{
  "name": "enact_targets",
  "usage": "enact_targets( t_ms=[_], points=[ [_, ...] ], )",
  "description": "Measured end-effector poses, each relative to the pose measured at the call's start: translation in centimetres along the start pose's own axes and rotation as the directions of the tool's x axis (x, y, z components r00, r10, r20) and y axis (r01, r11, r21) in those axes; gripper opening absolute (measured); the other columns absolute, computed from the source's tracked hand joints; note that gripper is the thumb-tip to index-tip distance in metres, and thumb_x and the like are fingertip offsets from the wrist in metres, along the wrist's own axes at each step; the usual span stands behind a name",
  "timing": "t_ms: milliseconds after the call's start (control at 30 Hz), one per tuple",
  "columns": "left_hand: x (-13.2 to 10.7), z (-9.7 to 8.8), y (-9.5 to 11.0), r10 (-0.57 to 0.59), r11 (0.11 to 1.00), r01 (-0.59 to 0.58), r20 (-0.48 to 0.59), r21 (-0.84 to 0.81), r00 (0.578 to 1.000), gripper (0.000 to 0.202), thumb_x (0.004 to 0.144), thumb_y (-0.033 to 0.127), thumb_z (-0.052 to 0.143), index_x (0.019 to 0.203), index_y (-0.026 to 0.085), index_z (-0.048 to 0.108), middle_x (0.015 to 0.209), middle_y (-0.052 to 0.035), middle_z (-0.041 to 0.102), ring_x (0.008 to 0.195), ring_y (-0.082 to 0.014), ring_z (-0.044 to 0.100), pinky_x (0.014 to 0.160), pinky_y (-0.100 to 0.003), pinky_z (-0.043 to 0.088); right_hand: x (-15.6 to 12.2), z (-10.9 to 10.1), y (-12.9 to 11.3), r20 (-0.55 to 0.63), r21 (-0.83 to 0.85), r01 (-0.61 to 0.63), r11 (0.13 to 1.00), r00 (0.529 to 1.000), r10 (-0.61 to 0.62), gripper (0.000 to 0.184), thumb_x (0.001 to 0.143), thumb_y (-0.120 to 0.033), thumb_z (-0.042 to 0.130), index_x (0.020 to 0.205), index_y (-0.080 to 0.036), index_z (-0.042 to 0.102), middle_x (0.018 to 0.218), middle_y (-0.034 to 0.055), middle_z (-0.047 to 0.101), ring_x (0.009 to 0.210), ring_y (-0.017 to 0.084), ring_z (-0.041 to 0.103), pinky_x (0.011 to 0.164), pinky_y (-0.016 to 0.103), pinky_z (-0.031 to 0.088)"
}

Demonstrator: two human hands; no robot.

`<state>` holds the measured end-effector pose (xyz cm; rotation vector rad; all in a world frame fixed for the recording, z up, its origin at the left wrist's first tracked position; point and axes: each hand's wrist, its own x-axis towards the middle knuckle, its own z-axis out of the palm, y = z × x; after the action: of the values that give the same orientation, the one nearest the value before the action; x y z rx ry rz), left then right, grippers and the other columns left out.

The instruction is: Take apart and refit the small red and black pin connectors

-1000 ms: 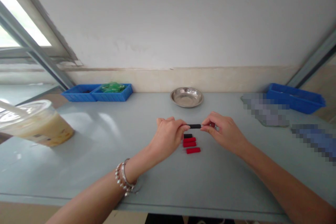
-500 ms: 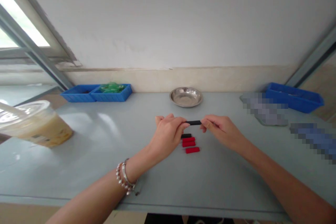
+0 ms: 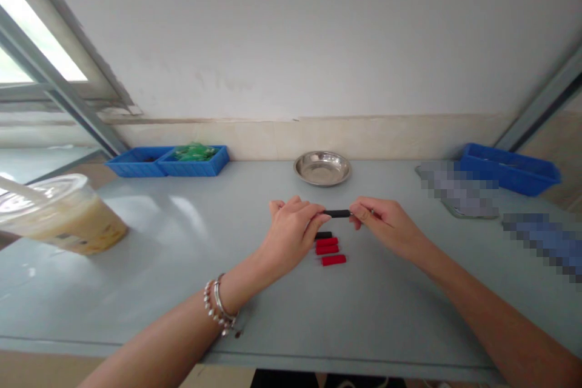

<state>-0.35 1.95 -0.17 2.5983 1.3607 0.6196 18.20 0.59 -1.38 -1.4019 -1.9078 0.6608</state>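
A wide, pale blue-grey desk (image 3: pixel 386 315) carries everything. Toward its left edge stands a clear plastic cup (image 3: pixel 68 218) of yellowish drink with a pale straw. In the far left corner sit two joined rectangular blue plastic trays (image 3: pixel 195 168), the right-hand one holding crumpled green plastic. A longish blue plastic tray (image 3: pixel 509 177) sits at the far right corner; nearer, along the right edge, lie two flat, pixelated panels (image 3: pixel 464 191), one greyish, one blue, their details unreadable.

Both hands are raised over the middle of the desk, slightly apart and joined by one object. The left hand (image 3: pixel 293 227), with silver bracelets (image 3: pixel 216 308) on its wrist, pinches one end; the right hand (image 3: pixel 386 221) is clamped at the other, largely covering a thin shiny tip. Beyond them, by the middle of the far edge, rests a round, shallow steel dish (image 3: pixel 322 178).

Held level between the fingertips is a slim black cylinder (image 3: pixel 337 214). On the desk just nearer the front edge lie another black cylinder (image 3: pixel 324 235) and three short red cylinders (image 3: pixel 333 260), two side by side, one slightly apart.
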Motion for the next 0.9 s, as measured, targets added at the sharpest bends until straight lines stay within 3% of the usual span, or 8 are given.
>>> enact_targets(
  t_ms=[333, 600, 900],
  points=[
    [0.1, 0.3, -0.5, -0.034, 0.999, 0.034, -0.010, 0.038, 0.999, 0.029, 0.084, 0.039, 0.036, 0.085, 0.024, 0.061, 0.069, 0.0007, 0.061, 0.076, -0.0136, 0.045, 0.068, -0.030, 0.020, 0.1, -0.2, 0.5, -0.111, 0.040, 0.018, 0.999, 0.994, -0.014, 0.022, 0.076, -0.035, 0.048, 0.077, -0.013, 0.053, 0.064, -0.0003, 0.057, 0.054, 0.004, 0.047, 0.052, 0.015, 0.035],
    [0.1, 0.9, -1.2, -0.066, 0.982, 0.043, 0.120, 0.186, 0.991, 0.024, 0.081, 0.037, 0.040, 0.086, 0.023, 0.060, 0.082, -0.0033, 0.057, 0.085, -0.0183, 0.041, 0.068, -0.031, 0.023, 0.4, -0.1, 1.6, -0.155, -0.126, -0.039, 0.991, 0.988, 0.020, 0.012, 0.070, -0.025, 0.051, 0.075, -0.014, 0.055, 0.058, -0.0016, 0.052, 0.050, 0.004, 0.041, 0.050, 0.015, 0.033],
    [0.1, 1.1, -1.3, -0.075, 0.980, 0.041, 0.176, 0.193, 0.982, 0.020, 0.079, 0.036, 0.044, 0.092, 0.027, 0.057, 0.091, -0.0032, 0.050, 0.089, -0.0189, 0.040, 0.075, -0.034, 0.026, 0.7, -0.2, 2.0, -0.098, -0.323, -0.083, 0.943, 0.994, 0.054, 0.015, 0.075, -0.021, 0.049, 0.082, -0.015, 0.061, 0.070, 0.0019, 0.061, 0.063, 0.008, 0.053, 0.064, 0.020, 0.039]
  ],
)
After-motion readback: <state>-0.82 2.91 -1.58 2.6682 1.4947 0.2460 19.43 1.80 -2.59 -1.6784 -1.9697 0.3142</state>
